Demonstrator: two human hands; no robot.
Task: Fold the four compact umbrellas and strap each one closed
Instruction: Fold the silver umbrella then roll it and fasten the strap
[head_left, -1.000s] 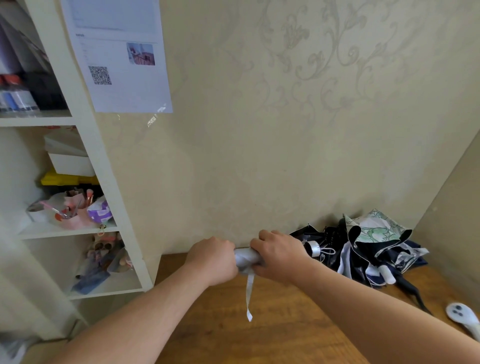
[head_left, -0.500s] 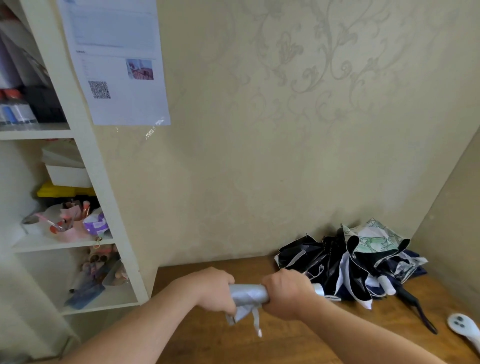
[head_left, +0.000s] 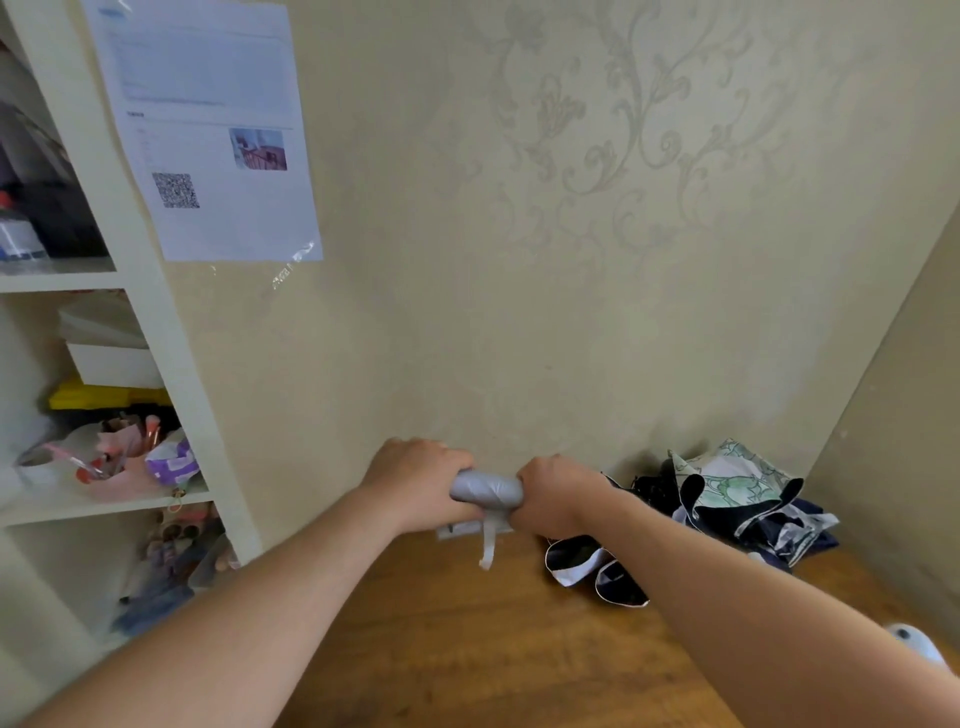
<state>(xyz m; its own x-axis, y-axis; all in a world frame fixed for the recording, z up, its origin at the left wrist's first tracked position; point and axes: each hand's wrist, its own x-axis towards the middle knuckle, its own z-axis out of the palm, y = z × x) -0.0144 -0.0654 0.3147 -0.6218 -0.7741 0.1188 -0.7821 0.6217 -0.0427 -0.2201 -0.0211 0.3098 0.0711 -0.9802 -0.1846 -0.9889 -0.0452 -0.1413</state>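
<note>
Wooden worktop (head_left: 467, 649), beige wall behind — we hold the grey umbrella (head_left: 485, 489) above it, left hand (head_left: 421, 486) and right hand (head_left: 558, 496) both gripping its ends; strap (head_left: 488, 540) dangles loose. Unfolded umbrellas (head_left: 717, 519) heaped right.

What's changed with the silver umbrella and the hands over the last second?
Both hands, left hand and right hand, kept their grip on the silver umbrella; they dipped, then rose again. Its strap still dangles unfastened. The pile of unfolded umbrellas stayed on the table.

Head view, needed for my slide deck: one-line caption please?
Both hands grip a rolled silver umbrella, strap dangling, unfolded umbrellas piled beside.
</note>
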